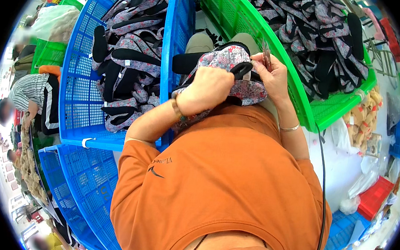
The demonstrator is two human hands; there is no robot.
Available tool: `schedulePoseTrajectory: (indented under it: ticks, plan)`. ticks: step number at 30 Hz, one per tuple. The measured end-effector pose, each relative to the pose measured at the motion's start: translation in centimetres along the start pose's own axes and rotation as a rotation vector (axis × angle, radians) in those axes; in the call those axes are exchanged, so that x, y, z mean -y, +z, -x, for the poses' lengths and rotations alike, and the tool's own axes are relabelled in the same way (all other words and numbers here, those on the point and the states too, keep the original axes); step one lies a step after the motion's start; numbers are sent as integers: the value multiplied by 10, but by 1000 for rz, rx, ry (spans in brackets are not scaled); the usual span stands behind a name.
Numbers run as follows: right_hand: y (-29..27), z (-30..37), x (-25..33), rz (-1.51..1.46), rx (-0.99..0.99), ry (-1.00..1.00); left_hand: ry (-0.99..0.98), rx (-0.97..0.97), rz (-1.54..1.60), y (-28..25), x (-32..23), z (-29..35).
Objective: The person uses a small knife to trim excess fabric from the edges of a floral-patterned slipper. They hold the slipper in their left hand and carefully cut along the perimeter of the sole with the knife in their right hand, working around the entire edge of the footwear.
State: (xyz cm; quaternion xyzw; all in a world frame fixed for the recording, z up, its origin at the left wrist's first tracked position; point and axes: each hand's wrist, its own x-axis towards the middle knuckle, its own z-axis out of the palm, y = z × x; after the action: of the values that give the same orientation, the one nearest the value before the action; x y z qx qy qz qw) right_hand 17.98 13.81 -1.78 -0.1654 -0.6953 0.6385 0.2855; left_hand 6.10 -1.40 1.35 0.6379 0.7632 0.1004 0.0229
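We're bending both arms (152,122), left hand (206,89) fisting tight on the floral piece (224,58) near our knees (199,43), right hand (273,77) pinching closed beside it, holding a metal tool (266,56) upright; blue crate (77,71) and green crate (302,101) flanking.

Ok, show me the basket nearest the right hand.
The green plastic basket heaped with floral fabric pieces, its wall beside the right hand; the similarly filled blue plastic basket stands farther left.

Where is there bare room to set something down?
Bare white floor shows between the black cable and the plastic bags by the red crate. The upper blue basket and green basket are crowded with floral pieces.
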Motion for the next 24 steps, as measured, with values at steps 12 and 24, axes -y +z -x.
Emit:
schedulePoseTrajectory:
  ticks: [12,24]
  plan:
    - [18,8,13,-205,228,-7,-360,-589,1731,-29,97,-51]
    - [26,6,13,240,-104,-193,-240,-232,1719,-12,74,-23]
